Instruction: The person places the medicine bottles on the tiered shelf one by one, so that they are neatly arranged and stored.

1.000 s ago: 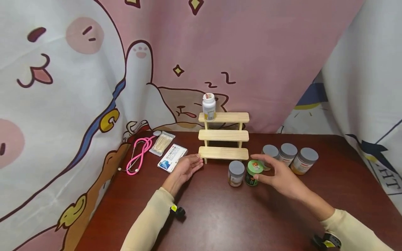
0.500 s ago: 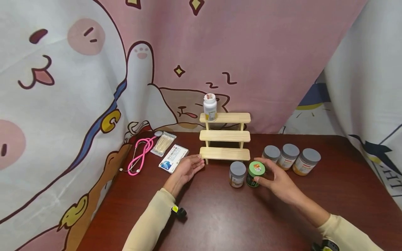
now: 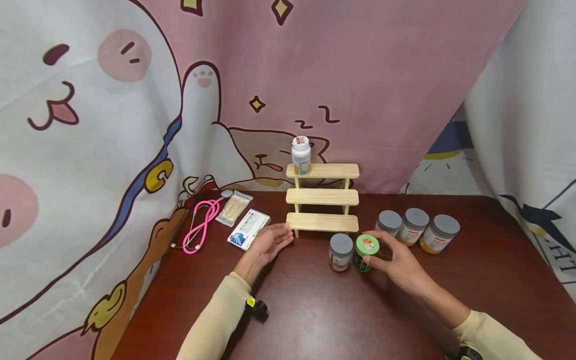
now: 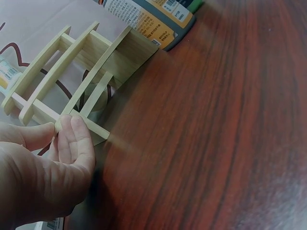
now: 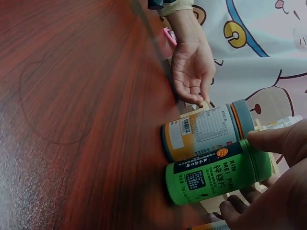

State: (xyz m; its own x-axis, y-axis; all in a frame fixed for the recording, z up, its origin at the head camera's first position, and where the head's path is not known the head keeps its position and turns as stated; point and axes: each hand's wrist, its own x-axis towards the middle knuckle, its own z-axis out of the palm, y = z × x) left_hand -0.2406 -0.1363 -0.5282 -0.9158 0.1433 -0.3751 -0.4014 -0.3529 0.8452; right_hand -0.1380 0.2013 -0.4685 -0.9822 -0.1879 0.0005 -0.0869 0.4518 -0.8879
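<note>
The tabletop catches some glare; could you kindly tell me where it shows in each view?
Head view: a soft sheen on the tabletop, low and near the middle; left wrist view: a greyish patch toward the lower right; right wrist view: a speckled patch at the lower left, away from the green jar.

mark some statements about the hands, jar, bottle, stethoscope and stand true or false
1. The left hand touches the pale wooden three-tier stand. True.
2. The white plastic bottle stands on the bottom shelf. False: the white plastic bottle stands on the top shelf.
3. The right hand has its thumb and fingers around the round green jar. True.
4. The pink-tubed stethoscope lies right of the stand. False: the pink-tubed stethoscope lies left of it.
</note>
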